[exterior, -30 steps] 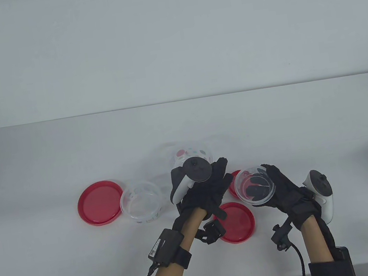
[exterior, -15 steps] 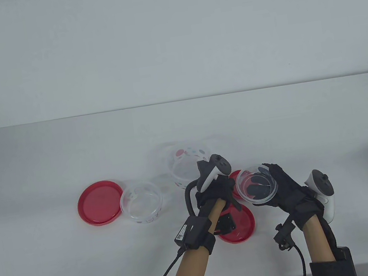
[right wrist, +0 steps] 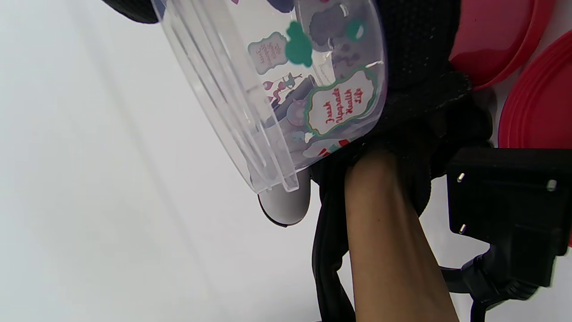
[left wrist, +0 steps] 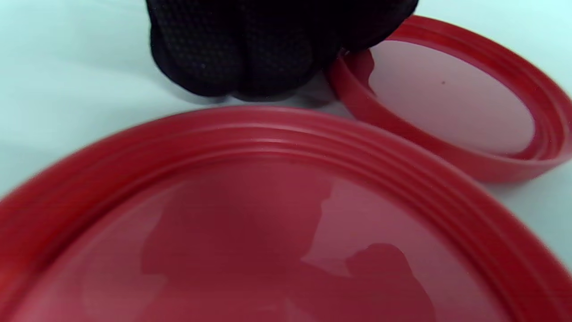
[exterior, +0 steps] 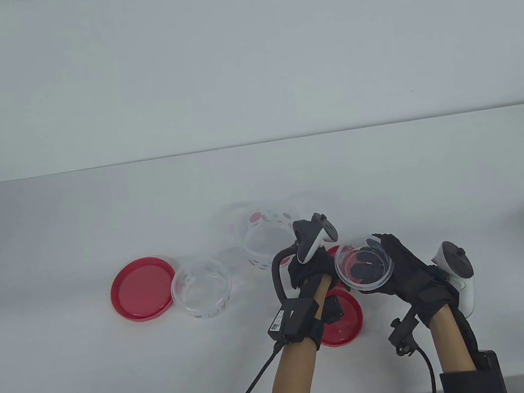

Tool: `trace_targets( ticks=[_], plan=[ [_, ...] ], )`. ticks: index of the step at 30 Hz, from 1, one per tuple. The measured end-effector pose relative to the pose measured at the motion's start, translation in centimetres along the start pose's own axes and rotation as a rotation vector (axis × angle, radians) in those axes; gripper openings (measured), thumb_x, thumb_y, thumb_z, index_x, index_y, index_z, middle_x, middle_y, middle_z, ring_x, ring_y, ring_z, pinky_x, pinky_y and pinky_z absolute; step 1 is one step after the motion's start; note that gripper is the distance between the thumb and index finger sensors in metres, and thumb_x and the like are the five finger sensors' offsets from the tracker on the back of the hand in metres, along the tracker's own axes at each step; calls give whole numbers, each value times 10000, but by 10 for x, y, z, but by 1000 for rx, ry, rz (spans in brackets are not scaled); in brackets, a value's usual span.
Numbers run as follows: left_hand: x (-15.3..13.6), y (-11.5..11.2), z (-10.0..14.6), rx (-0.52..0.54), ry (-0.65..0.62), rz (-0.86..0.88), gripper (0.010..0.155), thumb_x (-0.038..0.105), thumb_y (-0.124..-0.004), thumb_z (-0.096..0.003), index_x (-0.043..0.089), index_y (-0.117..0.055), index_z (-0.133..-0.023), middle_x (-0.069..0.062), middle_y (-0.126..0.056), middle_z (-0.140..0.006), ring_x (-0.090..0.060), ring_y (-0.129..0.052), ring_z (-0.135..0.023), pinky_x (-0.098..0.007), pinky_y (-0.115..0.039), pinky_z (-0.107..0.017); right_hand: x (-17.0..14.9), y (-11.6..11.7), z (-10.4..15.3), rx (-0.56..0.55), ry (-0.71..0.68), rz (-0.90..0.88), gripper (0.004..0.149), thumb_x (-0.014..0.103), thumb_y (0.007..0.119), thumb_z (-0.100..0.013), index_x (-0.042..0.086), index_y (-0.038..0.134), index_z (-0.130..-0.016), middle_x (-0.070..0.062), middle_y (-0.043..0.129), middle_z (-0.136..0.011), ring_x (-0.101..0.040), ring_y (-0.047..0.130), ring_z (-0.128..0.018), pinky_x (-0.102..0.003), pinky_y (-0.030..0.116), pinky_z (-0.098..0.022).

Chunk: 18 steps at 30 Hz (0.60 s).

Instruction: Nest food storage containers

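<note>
My right hand holds a small clear printed container tilted above the table, fingers behind and under it; the container also shows in the right wrist view. My left hand is turned on its side just left of it. In the left wrist view its curled fingers rest on the table and touch the rim of a small red lid; a grip is not plain. A medium red lid lies below my left wrist. A large clear container and a medium one stand on the table.
A large red lid lies at the left beside the medium container. The medium red lid lies near the front, between my arms. Cables trail from both wrists toward the table's front edge.
My left hand has moved right from the large container, rolled onto its side and come down at the small red lid. My right hand has held the small container almost still.
</note>
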<state>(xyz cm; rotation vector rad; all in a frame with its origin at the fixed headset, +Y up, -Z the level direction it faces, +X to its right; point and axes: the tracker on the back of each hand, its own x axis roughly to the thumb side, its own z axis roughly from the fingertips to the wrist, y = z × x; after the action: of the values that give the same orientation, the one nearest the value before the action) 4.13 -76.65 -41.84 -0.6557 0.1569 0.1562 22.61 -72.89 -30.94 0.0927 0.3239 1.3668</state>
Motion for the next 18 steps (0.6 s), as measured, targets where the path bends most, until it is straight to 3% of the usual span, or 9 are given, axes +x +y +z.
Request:
trace_targets(
  ticks=[5, 11, 18],
  plan=[
    [-5, 0, 5, 34, -43, 41, 399, 464, -554, -684, 278, -566, -1037, 120, -805, -805, -98, -886, -676, -319, -813, -557, 1, -2, 1, -26, -5, 15, 791, 546, 495, -670, -44, 219, -1119, -347, 395, -1072, -508, 671, -851, -558, 691, -530],
    [-15, 9, 23, 68, -180, 268, 404, 429, -600, -653, 218, -588, -997, 39, -884, -894, -201, -980, -660, -349, -845, -522, 1, -4, 2, -55, -1, 36, 789, 546, 496, -670, -45, 226, -1118, -347, 397, -1071, -506, 675, -849, -556, 693, -529],
    [-21, 25, 54, 253, -297, 248, 392, 411, -623, -631, 216, -623, -972, 19, -911, -886, -221, -1013, -612, -355, -864, -486, 1, -4, 3, -56, 2, 40, 788, 545, 496, -670, -45, 230, -1118, -347, 402, -1071, -506, 681, -846, -556, 694, -528]
  ],
)
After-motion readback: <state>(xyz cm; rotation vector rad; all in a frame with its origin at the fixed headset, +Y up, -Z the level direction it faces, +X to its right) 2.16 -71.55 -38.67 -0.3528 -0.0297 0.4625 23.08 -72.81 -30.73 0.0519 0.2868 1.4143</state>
